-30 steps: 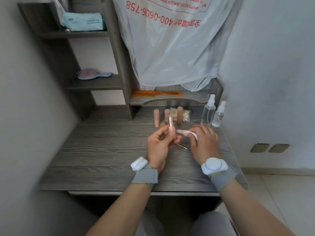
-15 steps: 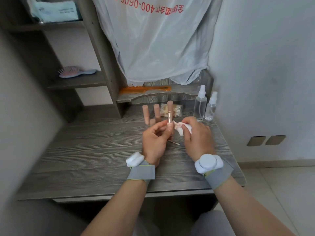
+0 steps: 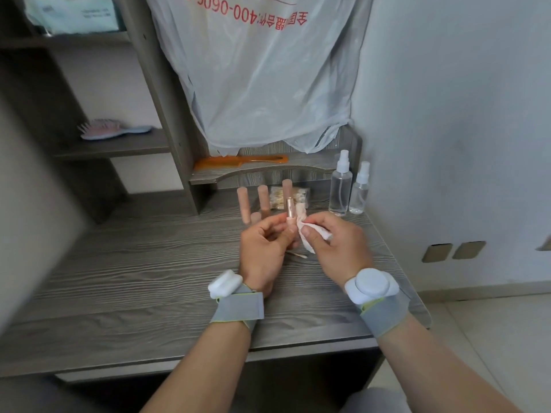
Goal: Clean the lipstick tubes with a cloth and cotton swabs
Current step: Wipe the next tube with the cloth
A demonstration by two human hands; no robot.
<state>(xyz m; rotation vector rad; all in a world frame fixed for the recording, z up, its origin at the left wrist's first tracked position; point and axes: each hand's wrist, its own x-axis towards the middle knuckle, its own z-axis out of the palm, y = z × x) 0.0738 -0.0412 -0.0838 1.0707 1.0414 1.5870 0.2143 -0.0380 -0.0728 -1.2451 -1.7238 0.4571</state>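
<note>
Lipstick tube [image 3: 289,210] stands upright just above the desk [image 3: 134,278], near its back edge, with its shiny metal end pointing up. The left hand [image 3: 264,251] grips it, thumb and fingers curled round its lower pink part. White cloth [image 3: 308,234] is bunched against the right side of the tube, and the right hand [image 3: 337,245] holds it pinched between curled fingers and thumb. Under the two hands a single cotton swab [image 3: 298,255] lies flat on the wood.

Behind the left hand three tall pink tubes [image 3: 263,200] stand upright in a loose row, with a shorter pink piece [image 3: 255,217] low between the first two. A clear bag of cotton swabs [image 3: 299,194] lies behind them. To the right, close to the wall, two clear spray bottles [image 3: 340,186] stand side by side.

Each wrist wears a grey band [image 3: 238,307] with a white device on it. An orange comb [image 3: 241,160] lies on the low shelf at the back, under a hanging plastic bag [image 3: 262,79] with red print. A pink and blue hairbrush [image 3: 110,129] rests on a shelf to the left, and a pale blue packet [image 3: 71,13] sits on the shelf above it.
</note>
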